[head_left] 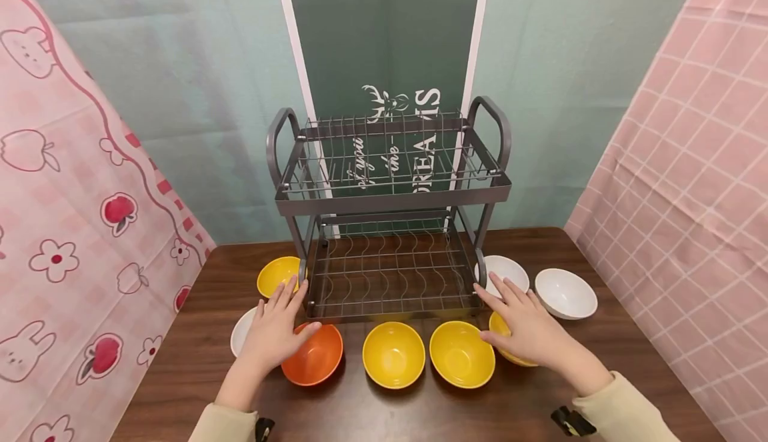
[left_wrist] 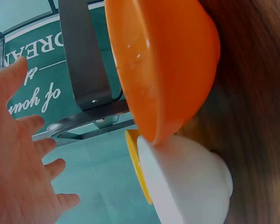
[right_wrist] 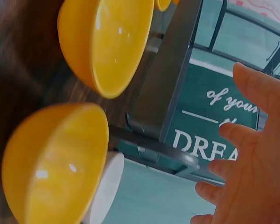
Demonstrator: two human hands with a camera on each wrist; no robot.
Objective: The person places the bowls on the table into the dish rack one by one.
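Note:
My left hand [head_left: 275, 332] hovers with spread fingers over the left bowls, holding nothing. Beside its thumb lies an orange bowl [head_left: 313, 357]. A white bowl [head_left: 242, 333] is partly hidden behind that hand, and a yellow bowl [head_left: 279, 275] stands past its fingertips. My right hand [head_left: 528, 325], fingers also spread and holding nothing, is above a yellow bowl [head_left: 499, 326] that it partly covers. Two more yellow bowls, one at the centre [head_left: 393, 355] and another right of it [head_left: 462, 354], sit between the hands. Beyond them stands a dark two-tier dish rack [head_left: 393, 199].
Two white bowls stand at the right, one behind the rack's corner [head_left: 507, 274] and one farther out [head_left: 566, 294]. The brown wooden table [head_left: 384, 419] carries everything. A green lettered cloth hangs behind the rack; pink cloths [head_left: 684, 195] flank both sides.

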